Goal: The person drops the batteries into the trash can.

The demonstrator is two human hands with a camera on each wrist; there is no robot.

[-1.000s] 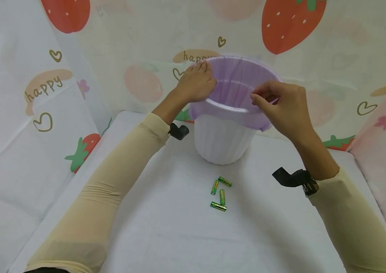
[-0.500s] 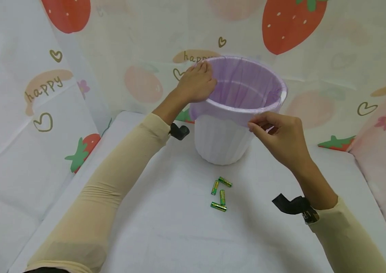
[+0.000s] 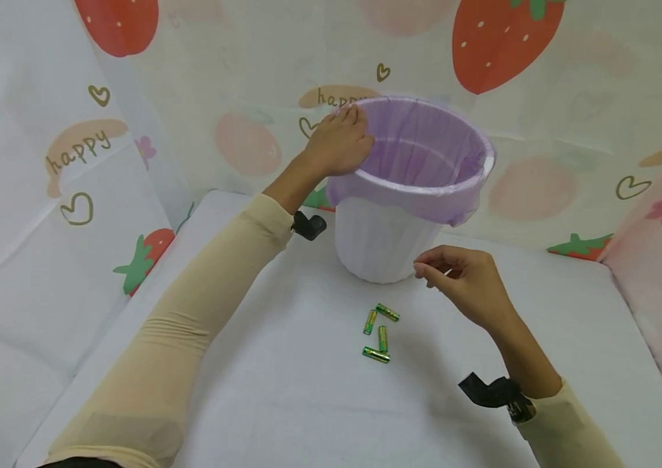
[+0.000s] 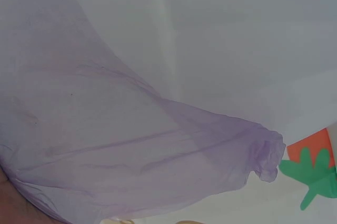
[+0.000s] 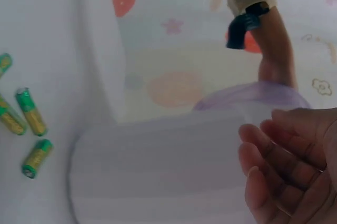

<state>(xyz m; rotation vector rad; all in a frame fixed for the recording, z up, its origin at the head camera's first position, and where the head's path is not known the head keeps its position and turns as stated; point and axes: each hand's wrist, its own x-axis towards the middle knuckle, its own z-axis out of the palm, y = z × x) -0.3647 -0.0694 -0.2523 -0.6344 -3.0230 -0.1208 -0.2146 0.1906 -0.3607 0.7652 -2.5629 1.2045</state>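
Note:
A white bin (image 3: 380, 240) stands upright at the back of the table, lined with a thin purple bin bag (image 3: 418, 200) folded out over its rim. At the left of the rim, my left hand (image 3: 339, 141) grips the bag-covered edge. My right hand (image 3: 465, 283) hovers to the lower right of the bin, fingers loosely bent and holding nothing. In the right wrist view its fingers (image 5: 260, 182) overlap the bin wall. The bag's overhang (image 4: 200, 150) fills much of the left wrist view, ending in a bunched corner.
Several green-and-gold batteries, among them one battery (image 3: 376, 354), lie on the white tabletop (image 3: 295, 403) in front of the bin. A strawberry-print backdrop (image 3: 249, 65) stands close behind and at both sides.
My right hand has left the right side of the bin's rim and come down and toward me, past the bag's edge. My left hand stays on the rim; the batteries have not moved.

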